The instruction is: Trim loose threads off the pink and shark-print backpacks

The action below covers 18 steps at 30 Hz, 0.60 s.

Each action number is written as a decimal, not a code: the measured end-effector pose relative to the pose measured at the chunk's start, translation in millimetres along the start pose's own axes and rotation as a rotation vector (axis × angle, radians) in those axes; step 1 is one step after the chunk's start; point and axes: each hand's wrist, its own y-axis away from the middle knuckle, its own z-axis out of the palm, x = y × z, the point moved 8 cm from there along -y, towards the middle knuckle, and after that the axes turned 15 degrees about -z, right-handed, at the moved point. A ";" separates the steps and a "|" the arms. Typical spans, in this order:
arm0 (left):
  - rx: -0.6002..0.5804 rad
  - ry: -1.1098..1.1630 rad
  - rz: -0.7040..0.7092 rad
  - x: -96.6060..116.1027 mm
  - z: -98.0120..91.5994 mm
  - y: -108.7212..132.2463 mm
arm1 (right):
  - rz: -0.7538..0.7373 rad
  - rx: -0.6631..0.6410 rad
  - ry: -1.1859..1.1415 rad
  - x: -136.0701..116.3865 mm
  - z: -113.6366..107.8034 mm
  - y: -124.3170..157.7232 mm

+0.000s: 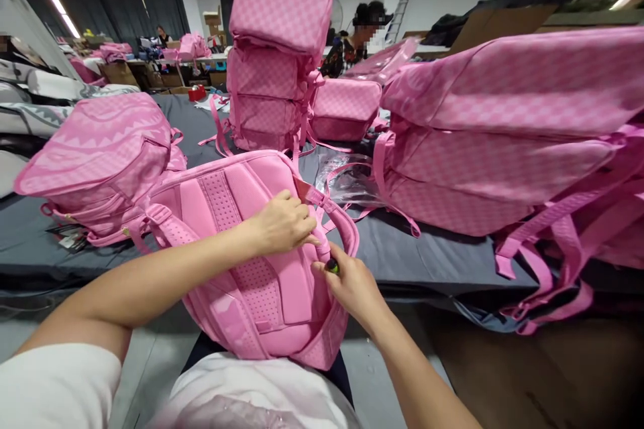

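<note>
Pink backpack: it leans between the person's lap (346,382) and the table (397,261), with the backpack's padded back (251,198) facing up. Its long way runs from the lap out toward the table.
Left hand: the left hand (284,221) reaches across the back, fingers curled tight, pinching pink cloth at the right edge.
Right hand: the right hand (352,285) holds a black-and-green tool (332,267) in its fingers. Most of it is hidden, so I can't tell what kind.
Pinched edge: it sits between the two hands, up and left of the right hand, which is nearer the tool.
In the way: a looped shoulder strap (352,228) curves just beside the right hand, under a buckle (312,193).
Left side: a toothy-print backpack (111,141) lies near.
Behind: a backpack tower (279,7), a small checked bag (347,104) and crinkly clear plastic (347,181).
Right side: a big backpack pile (503,141), straps hanging down.
</note>
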 end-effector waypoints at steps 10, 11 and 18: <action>-0.124 0.028 0.113 -25.8 34.3 -6.3 | 0.115 -0.061 -0.008 25.6 27.6 11.9; -0.149 0.021 0.099 -35.7 33.3 -9.9 | 0.118 -0.068 -0.013 27.0 27.7 11.5; -0.248 -0.067 -0.129 -102.9 25.7 -25.1 | 0.149 -0.119 -0.043 41.1 34.4 3.7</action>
